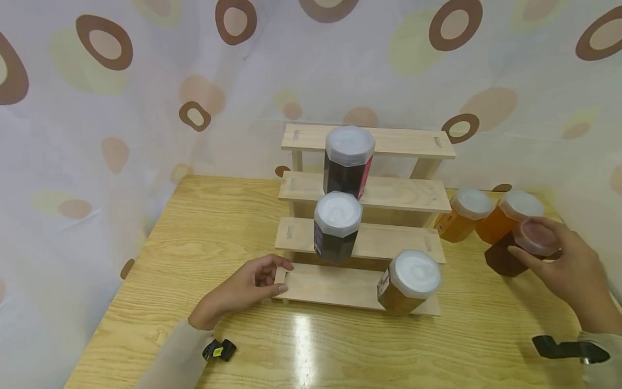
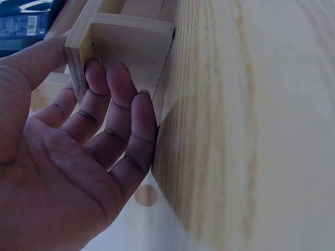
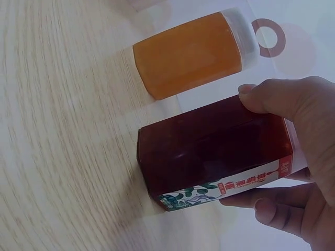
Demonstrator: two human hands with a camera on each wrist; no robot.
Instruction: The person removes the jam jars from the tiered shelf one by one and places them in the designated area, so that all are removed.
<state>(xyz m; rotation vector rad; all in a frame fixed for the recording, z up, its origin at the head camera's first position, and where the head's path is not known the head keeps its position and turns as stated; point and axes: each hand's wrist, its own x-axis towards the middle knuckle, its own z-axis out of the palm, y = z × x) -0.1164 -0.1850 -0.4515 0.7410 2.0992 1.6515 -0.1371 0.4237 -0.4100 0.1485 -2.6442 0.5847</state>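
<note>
My left hand (image 1: pixel 250 284) holds the left end of the lowest board of a stepped wooden rack (image 1: pixel 330 283); the left wrist view has the fingers (image 2: pixel 121 99) curled under the board's end. At the right, my right hand (image 1: pixel 568 265) grips a dark red jar (image 3: pixel 209 151) near its lid, thumb on one side and fingers on the other. The jar has a white label with red print and green leaves. Whether its base touches the table cannot be told. On the rack stand a dark jar (image 1: pixel 347 162), another dark jar (image 1: pixel 336 229) one step lower and a brown jar (image 1: pixel 408 283) on the lowest board.
Two amber jars with white lids, a nearer-left one (image 1: pixel 461 216) and one behind the held jar (image 1: pixel 507 216), stand on the wood-grain table (image 1: pixel 194 227) right of the rack. A spotted white cloth (image 1: pixel 233 81) hangs behind and along both sides.
</note>
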